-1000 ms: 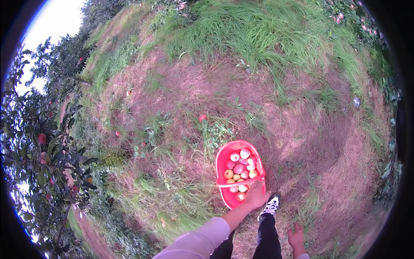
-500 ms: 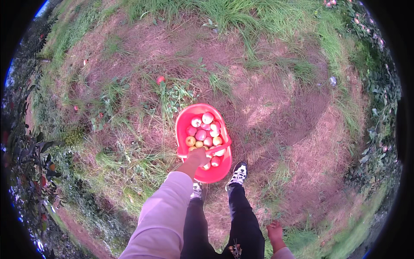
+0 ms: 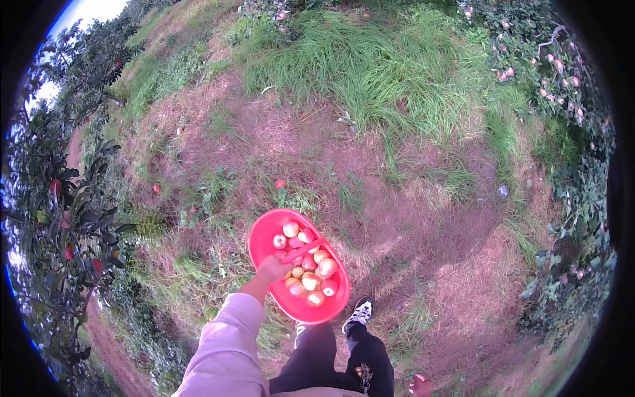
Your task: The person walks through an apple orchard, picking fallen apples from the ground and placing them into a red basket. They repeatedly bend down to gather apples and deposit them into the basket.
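1. My left hand is gripping the handle of the round red plastic basket, fingers wrapped closed around it.
2. The basket is hanging just ahead of my black-and-white shoe, over dry grass, carrying yellow-red apples.
3. My right hand is showing at the lower edge; can't tell its grip.

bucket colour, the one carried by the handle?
Bright red bucket, with a matching red handle gripped by the left hand; clearest in the head view.

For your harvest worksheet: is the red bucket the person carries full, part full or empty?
Part full. The red bucket holds a layer of apples, with bare inner wall showing above them. The left hand grips its handle.
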A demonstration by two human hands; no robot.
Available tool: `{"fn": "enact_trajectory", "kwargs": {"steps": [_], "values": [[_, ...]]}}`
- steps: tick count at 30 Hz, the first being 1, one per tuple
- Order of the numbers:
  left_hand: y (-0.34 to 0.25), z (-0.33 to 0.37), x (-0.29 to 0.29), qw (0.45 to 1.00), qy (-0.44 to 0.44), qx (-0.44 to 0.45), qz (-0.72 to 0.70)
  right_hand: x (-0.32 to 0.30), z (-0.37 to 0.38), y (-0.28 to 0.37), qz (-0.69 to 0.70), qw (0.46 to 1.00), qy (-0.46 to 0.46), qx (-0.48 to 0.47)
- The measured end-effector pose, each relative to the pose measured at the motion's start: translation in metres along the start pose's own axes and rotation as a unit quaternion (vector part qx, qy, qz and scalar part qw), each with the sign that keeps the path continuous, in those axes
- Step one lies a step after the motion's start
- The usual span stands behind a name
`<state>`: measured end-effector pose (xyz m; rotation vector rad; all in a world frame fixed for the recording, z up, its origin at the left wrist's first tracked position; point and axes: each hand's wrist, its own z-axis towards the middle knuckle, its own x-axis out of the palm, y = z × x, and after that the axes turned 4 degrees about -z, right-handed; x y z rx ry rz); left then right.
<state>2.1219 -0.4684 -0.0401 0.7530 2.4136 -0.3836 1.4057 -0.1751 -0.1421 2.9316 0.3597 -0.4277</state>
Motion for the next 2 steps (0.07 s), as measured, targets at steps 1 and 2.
{"fn": "enact_trajectory", "kwargs": {"steps": [1,2], "values": [[0.000,-0.014,-0.009,1.000,-0.003,-0.013,-0.025,-0.008,0.009,0.009,0.016,0.999,0.010,-0.032],[-0.002,-0.027,-0.013,0.999,-0.004,-0.014,-0.033,-0.020,0.021,0.021,0.030,0.997,0.020,-0.064]]}}
